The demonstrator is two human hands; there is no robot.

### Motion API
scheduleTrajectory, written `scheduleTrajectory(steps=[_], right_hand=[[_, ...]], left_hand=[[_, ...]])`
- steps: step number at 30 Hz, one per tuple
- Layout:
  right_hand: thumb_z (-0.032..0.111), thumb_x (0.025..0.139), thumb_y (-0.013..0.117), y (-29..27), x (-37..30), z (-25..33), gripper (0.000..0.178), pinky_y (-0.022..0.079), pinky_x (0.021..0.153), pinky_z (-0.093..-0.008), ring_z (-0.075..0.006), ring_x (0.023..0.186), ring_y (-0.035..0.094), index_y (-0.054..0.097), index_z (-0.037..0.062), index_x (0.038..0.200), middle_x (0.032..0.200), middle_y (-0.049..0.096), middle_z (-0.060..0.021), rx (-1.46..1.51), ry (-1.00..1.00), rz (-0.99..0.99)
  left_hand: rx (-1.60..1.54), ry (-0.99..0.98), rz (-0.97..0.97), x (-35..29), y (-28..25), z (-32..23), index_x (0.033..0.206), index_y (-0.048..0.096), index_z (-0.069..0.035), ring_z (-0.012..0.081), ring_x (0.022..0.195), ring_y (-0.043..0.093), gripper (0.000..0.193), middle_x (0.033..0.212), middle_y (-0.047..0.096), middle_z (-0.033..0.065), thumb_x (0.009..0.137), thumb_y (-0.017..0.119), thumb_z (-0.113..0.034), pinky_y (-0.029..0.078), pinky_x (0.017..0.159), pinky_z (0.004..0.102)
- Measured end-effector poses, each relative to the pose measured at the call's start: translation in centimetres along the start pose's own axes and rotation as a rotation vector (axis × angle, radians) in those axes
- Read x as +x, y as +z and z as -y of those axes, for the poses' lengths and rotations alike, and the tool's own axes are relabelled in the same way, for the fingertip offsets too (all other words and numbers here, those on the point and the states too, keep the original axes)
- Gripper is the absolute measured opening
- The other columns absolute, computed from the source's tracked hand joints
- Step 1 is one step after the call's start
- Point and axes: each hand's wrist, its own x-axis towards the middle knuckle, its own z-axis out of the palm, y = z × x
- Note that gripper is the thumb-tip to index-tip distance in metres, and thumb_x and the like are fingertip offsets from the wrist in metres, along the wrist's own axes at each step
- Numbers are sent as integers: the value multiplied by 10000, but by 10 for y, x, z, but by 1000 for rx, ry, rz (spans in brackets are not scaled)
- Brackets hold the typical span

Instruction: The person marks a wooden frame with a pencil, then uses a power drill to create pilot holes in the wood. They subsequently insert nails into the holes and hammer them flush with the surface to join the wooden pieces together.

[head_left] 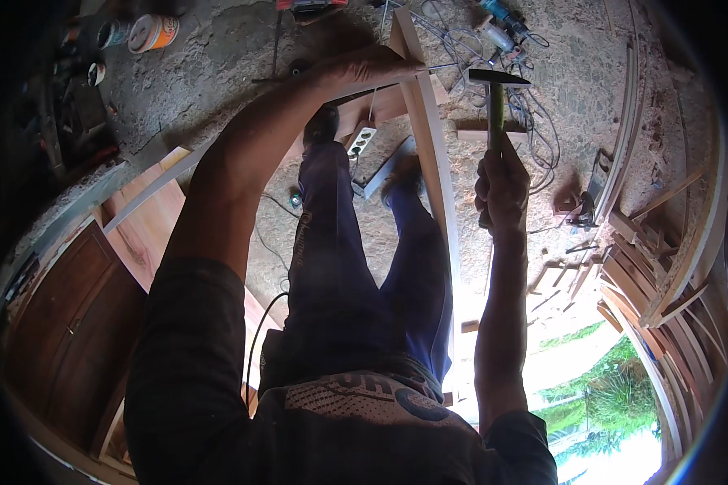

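My right hand (505,187) is wrapped round the green handle of a hammer (497,113), its dark head uppermost, right of a long pale wooden board (430,133). On that board's upper part, my left hand (372,68) has its fingertips pinched at the edge. A thin nail (440,66) sticks out to the right from these fingertips, toward the hammer head but apart from it. Its inner end is hidden by the fingers. A wider wooden plank (380,107) meets the board below my left hand.
A white power strip (361,140) lies by my feet. Cables (542,153) and a blue power tool (503,18) lie on the dusty floor at the far right. Wood offcuts (562,279) and stacked planks (655,323) are at right. A brown cabinet door (61,311) stands at left.
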Motion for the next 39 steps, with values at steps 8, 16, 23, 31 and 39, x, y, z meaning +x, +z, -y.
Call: scheduleTrajectory(steps=[8, 16, 23, 31, 39], right_hand=[[249, 1039, 518, 9, 12, -7, 493, 344, 370, -206, -14, 458, 413, 425, 92, 1498, 706, 500, 26, 7, -5, 21], [268, 1057, 507, 6, 17, 3, 528, 296, 355, -192, -2, 441, 340, 354, 121, 1540, 627, 386, 76, 27, 25, -22], [273, 1061, 483, -13, 31, 12, 499, 289, 348, -204, -10, 425, 336, 365, 185, 1538, 607, 379, 77, 134, 67, -178], [278, 1063, 474, -18, 39, 26, 454, 314, 347, -230, -21, 415, 374, 437, 200, 1509, 604, 432, 59, -134, 81, 7], [395, 1045, 502, -12, 45, 7, 274, 271, 329, -220, -42, 388, 353, 596, 139, 1030, 574, 419, 53, -140, 263, -146]], left_hand=[[-250, 201, 166, 27, 11, 72, 1388, 349, 148, 319, 1304, 514, 588, 1383, 472, 290, 1109, 231, -356, 465, 1121, 370], [-381, 191, 114, 27, 15, 54, 1351, 447, 76, 276, 1277, 533, 568, 1331, 543, 239, 1069, 338, -405, 444, 1115, 368], [-223, 121, -41, 22, 18, 18, 1282, 588, 14, 228, 1140, 628, 547, 1248, 650, 172, 1006, 550, -457, 518, 974, 328], [13, 153, -224, 2, 9, 6, 1077, 717, -42, 261, 910, 689, 454, 1003, 726, 167, 912, 656, -460, 530, 794, 381], [123, 123, -255, 2, 6, -17, 999, 742, -63, 278, 849, 691, 544, 861, 706, 157, 890, 591, -573, 511, 732, 391]])
